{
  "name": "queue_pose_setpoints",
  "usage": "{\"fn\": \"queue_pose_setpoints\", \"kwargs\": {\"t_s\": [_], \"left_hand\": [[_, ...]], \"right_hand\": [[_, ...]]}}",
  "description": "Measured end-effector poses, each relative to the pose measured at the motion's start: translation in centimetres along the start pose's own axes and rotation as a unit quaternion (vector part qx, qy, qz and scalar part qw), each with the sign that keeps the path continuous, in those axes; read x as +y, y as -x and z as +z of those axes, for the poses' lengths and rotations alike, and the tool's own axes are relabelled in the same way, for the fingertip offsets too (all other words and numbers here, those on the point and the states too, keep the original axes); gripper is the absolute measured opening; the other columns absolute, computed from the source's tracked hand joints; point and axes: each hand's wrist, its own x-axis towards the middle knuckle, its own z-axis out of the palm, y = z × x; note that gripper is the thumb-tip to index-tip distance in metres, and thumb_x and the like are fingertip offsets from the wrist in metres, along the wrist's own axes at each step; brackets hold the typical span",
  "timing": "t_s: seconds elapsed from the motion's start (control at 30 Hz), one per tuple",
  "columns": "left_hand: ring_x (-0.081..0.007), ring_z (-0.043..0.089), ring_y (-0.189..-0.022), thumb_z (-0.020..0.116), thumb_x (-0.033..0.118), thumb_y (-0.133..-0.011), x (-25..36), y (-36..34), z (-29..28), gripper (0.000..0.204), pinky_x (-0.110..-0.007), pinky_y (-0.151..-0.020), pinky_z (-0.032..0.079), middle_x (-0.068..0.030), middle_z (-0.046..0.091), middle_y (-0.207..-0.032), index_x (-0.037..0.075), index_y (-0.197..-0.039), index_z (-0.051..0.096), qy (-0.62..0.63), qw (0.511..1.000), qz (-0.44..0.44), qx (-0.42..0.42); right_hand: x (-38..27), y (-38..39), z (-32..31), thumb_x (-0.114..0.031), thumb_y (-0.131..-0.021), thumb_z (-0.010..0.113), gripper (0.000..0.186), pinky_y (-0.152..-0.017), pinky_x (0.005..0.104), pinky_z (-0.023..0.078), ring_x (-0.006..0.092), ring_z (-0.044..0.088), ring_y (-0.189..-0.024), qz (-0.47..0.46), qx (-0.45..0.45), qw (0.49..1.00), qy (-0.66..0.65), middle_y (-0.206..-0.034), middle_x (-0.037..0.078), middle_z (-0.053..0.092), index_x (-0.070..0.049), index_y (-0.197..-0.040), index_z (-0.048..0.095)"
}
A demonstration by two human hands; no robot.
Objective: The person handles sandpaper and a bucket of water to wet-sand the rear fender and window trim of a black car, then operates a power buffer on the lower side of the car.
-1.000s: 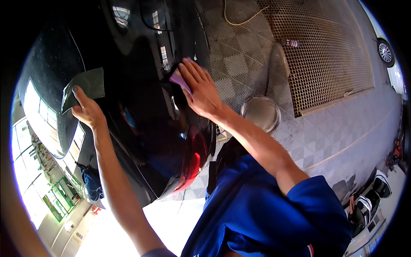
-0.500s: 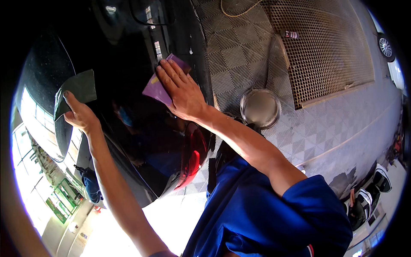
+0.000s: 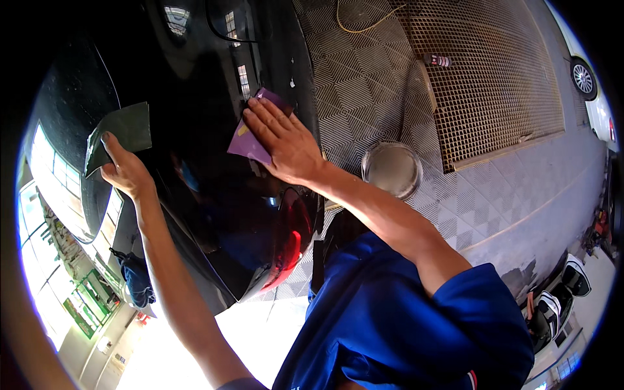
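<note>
My right hand (image 3: 289,143) lies with its fingers close together on a purple sandpaper sheet (image 3: 242,144), pressing it to the glossy black car panel (image 3: 195,84). The sheet's corners stick out on both sides of the fingers, and a yellow mark shows on it. Farther left, my left hand (image 3: 128,172) grips a dark green, slightly curved sheet (image 3: 127,127) by its lower edge, thumb on top. That sheet is over the car's rear window (image 3: 71,84); whether it touches the glass I cannot tell. Below my right hand is the red tail light (image 3: 290,240).
A round bucket (image 3: 391,170) of cloudy liquid stands on the patterned floor right of the car. Beyond it are a floor grating (image 3: 494,91), a small bottle (image 3: 437,60) and a yellow hose (image 3: 364,29). A white car (image 3: 595,97) is at the far right.
My right hand and the purple sandpaper have slid a little to the right and nearer on the panel. My left hand still grips the green sheet. The whole view has shifted slightly.
</note>
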Motion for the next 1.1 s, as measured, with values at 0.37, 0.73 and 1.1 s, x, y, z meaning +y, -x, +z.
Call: {"fn": "queue_pose_setpoints", "kwargs": {"t_s": [0.37, 0.73, 1.1], "left_hand": [[-0.0191, 0.056, -0.070, 0.071, 0.054, -0.094, -0.6, 0.0, 0.4, 0.065, -0.038, -0.071, 0.048, -0.0118, 0.064, -0.073, -0.009, -0.077, 0.066, -0.014, 0.998, 0.032, 0.048], [-0.0177, 0.070, -0.089, 0.062, 0.033, -0.106, 0.1, 0.8, 1.0, 0.038, -0.032, -0.080, 0.053, -0.0118, 0.076, -0.099, -0.003, -0.108, 0.072, 0.121, 0.991, 0.048, -0.032], [-0.0410, 0.070, -0.089, 0.061, 0.036, -0.104, 2.0, 1.6, 0.1, 0.039, -0.047, -0.080, 0.053, -0.0209, 0.074, -0.098, -0.001, -0.100, 0.073, 0.014, 0.998, 0.061, -0.003]], "right_hand": [[-1.1, -1.1, 0.1, -0.042, -0.102, 0.058, 0.070, -0.118, 0.0570, 0.038, 0.0334, 0.029, -0.156, 0.084, -0.012, 0.996, -0.016, -0.168, 0.014, 0.033, -0.006, -0.159, 0.038], [-1.3, -1.0, -0.5, -0.040, -0.106, 0.052, 0.074, -0.121, 0.0573, 0.031, 0.0389, 0.023, -0.158, 0.021, -0.081, 0.996, 0.002, -0.172, 0.018, 0.023, -0.003, -0.164, 0.026], [-1.0, -2.9, -1.1, -0.035, -0.106, 0.052, 0.070, -0.124, 0.0563, 0.027, 0.0369, 0.020, -0.159, 0.046, -0.085, 0.995, 0.015, -0.172, 0.017, 0.021, -0.005, -0.164, 0.025]]}}
